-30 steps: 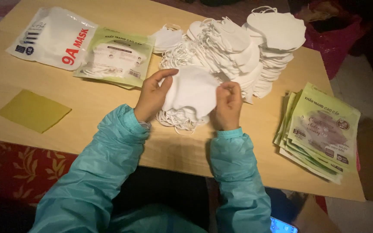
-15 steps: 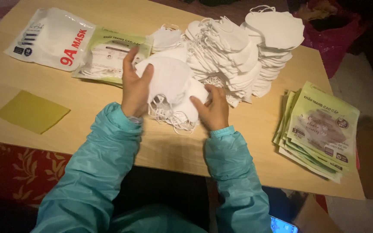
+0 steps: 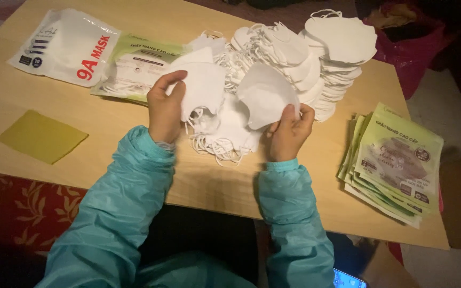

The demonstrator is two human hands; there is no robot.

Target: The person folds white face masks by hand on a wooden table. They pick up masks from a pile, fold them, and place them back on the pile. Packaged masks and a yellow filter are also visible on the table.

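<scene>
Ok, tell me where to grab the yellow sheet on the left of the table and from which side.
The yellow sheet lies flat on the table, so there is no raised part to pinch. Best is probably its near corner, which points at the table's front edge: come from the front with the left hand and slide it off that edge.

Two white cupped masks, one left, one right, raised above the heap.

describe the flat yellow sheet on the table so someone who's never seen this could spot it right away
Start at the wooden table and go to its near left edge, left of the teal sleeve. The yellow sheet lies flat there alone, the only plain olive-yellow piece, apart from the white masks and printed packets.
</scene>
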